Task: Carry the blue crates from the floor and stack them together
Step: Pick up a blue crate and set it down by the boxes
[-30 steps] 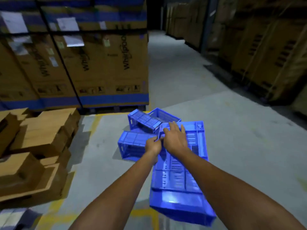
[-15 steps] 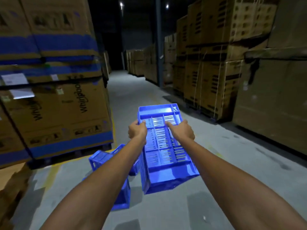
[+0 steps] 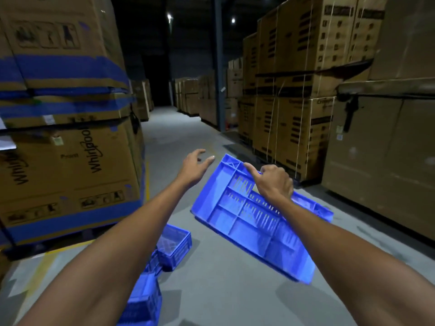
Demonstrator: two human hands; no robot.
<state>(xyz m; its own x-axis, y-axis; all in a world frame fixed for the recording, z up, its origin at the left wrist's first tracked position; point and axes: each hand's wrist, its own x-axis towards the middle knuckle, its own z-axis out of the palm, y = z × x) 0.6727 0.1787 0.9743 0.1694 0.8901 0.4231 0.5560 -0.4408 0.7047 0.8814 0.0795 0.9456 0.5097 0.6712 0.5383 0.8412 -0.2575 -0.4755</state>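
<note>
Held crate (image 3: pixel 254 220): blue, in the air at centre right of the frame, underside facing the camera, ribs and slots showing.
Long axis: runs from the upper left corner near the middle of the frame down to the lower right; the whole crate is tilted, its far end higher.
Right hand (image 3: pixel 273 182): closed over the crate's upper long edge, thumb laid along the rim pointing to the upper left.
Left hand (image 3: pixel 194 167): fingers spread and loose, holding nothing, just left of the crate's far corner and apart from it.
Crates on the floor (image 3: pixel 174 248): blue, in a loose cluster at lower centre, partly hidden behind the left forearm; one lies on its side with its mesh wall up, another sits below it near the bottom edge.
Floor (image 3: pixel 223 290): grey concrete, a yellow line at lower left.
Cardboard boxes (image 3: pixel 70 165): tall stacks at left with blue bands; more stacks at right.
</note>
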